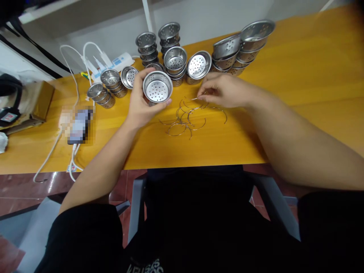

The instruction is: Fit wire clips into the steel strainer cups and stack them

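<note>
My left hand (141, 101) is wrapped round a small perforated metal cup (157, 91), its open top tilted toward me. Above the table, my right hand (220, 90) pinches a thin curved wire (194, 99) between thumb and fingertips. Several similar curved wires (178, 129) lie in a loose tangle on the table below and between the two hands. Just behind the hands stand stacked perforated cups (175, 60), and another cup (199, 65) leans open toward me close to my right hand.
Taller stacks of perforated cups (146, 42) and wider bowls (256, 36) line the back of the wooden table (307, 72). At the left are smaller cups (96, 92), a white power strip (123, 60), a phone (79, 127) on a cable, and a cardboard box (42, 102).
</note>
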Demonstrator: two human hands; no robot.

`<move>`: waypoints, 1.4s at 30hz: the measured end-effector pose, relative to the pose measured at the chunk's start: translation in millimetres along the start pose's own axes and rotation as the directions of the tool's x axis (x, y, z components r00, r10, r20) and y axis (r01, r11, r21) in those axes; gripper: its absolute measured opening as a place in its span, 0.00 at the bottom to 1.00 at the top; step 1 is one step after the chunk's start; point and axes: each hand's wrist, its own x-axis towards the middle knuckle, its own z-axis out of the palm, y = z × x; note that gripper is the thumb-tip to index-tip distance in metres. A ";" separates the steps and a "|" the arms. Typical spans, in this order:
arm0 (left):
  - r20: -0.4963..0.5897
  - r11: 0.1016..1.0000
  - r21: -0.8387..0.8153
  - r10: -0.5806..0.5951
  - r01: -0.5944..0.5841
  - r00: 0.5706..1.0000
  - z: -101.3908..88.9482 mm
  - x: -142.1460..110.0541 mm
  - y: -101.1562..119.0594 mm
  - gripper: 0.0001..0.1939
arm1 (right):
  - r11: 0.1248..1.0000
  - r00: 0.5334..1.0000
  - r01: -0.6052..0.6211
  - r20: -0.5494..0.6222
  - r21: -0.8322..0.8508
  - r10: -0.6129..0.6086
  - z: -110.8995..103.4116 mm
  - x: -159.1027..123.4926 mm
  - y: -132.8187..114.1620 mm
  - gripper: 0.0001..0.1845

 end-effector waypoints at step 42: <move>0.111 0.951 -0.182 -0.232 0.249 0.966 100.9 -9.8 -2.2 0.54 | 0.957 0.923 -0.154 -0.312 0.244 0.228 20.4 8.1 -54.3 0.40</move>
